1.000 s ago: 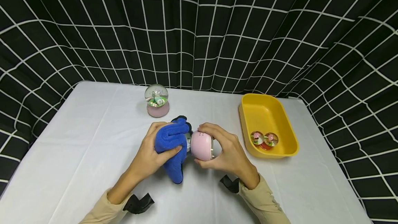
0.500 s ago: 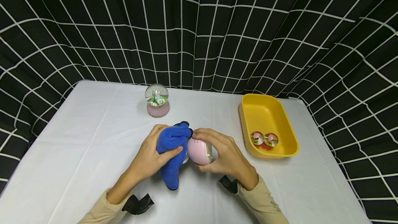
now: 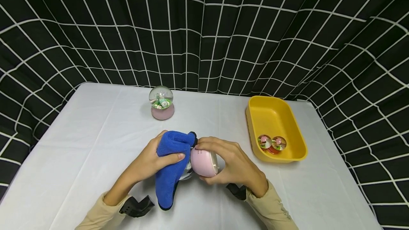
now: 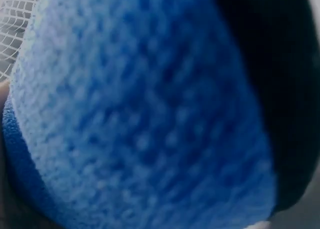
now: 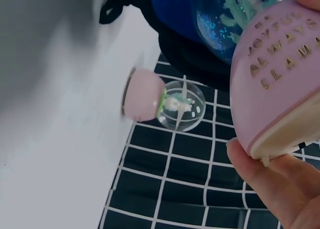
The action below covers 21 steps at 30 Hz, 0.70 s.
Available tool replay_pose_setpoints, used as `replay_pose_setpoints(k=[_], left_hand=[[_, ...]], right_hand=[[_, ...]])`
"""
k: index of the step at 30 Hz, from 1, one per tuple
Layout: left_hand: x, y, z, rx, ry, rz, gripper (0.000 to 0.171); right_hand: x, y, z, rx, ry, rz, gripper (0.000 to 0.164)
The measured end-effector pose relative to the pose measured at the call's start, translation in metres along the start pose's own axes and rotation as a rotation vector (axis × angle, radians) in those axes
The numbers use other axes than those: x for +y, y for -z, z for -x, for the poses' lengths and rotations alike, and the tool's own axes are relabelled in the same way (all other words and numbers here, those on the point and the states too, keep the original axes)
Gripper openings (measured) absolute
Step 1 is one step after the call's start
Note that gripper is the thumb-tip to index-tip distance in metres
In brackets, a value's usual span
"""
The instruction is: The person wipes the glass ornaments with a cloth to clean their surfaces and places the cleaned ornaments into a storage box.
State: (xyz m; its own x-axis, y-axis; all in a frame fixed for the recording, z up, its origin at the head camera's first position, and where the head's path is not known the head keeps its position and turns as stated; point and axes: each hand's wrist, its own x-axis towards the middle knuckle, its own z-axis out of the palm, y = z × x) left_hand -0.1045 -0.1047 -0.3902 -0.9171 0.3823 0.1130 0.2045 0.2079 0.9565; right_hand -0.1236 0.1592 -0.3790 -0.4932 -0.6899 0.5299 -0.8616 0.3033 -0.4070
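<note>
My left hand (image 3: pixel 150 160) grips a blue towelling cloth (image 3: pixel 174 162) with a dark edge, wrapped against the glass ball of a snow globe. That globe lies on its side, and its pink base (image 3: pixel 203 162) is held between the thumb and fingers of my right hand (image 3: pixel 233 159). Gold lettering shows on the base (image 5: pixel 285 54) in the right wrist view, with glitter and a pale green figure inside the glass ball (image 5: pixel 220 26). Cloth (image 4: pixel 145 114) fills most of the left wrist view, hiding the left fingers there.
A second snow globe (image 3: pixel 162 104) with a pink base stands upright behind my hands. To the right, a yellow tray (image 3: pixel 271 116) holds two small globes (image 3: pixel 271 143) near its front end. A black curtain with a white grid (image 3: pixel 198 31) hangs behind the white table (image 3: pixel 96 144).
Both hands have come slightly nearer to me with the cloth and the snow globe. The globe's base has shifted a little left and tilted, and the cloth's hanging end has swung left.
</note>
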Motion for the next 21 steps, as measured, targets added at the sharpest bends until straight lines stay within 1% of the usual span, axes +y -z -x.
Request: replay_pose_setpoints(k=[5,7,13,16,18,21], left_hand=[[-0.001,0.003,-0.001,-0.01,0.003,0.009,0.04],[-0.001,0.003,0.0,-0.022,0.019,0.024,0.041],[0.005,0.007,0.004,-0.111,0.062,0.057,0.051],[0.007,0.008,0.005,-0.142,0.073,0.049,0.05],[0.007,0.008,0.004,-0.149,0.084,0.038,0.047],[0.007,0.008,0.003,-0.141,0.085,0.017,0.042]], right_hand=[[-0.002,0.0,-0.001,-0.006,0.019,-0.004,0.074],[-0.002,-0.001,-0.001,-0.005,0.028,-0.007,0.075],[-0.007,-0.002,-0.003,-0.026,0.077,-0.039,0.074],[-0.012,-0.002,-0.005,-0.038,0.118,-0.004,0.073],[-0.014,-0.003,-0.005,-0.043,0.142,0.038,0.073],[-0.017,-0.003,-0.006,-0.047,0.167,0.089,0.074]])
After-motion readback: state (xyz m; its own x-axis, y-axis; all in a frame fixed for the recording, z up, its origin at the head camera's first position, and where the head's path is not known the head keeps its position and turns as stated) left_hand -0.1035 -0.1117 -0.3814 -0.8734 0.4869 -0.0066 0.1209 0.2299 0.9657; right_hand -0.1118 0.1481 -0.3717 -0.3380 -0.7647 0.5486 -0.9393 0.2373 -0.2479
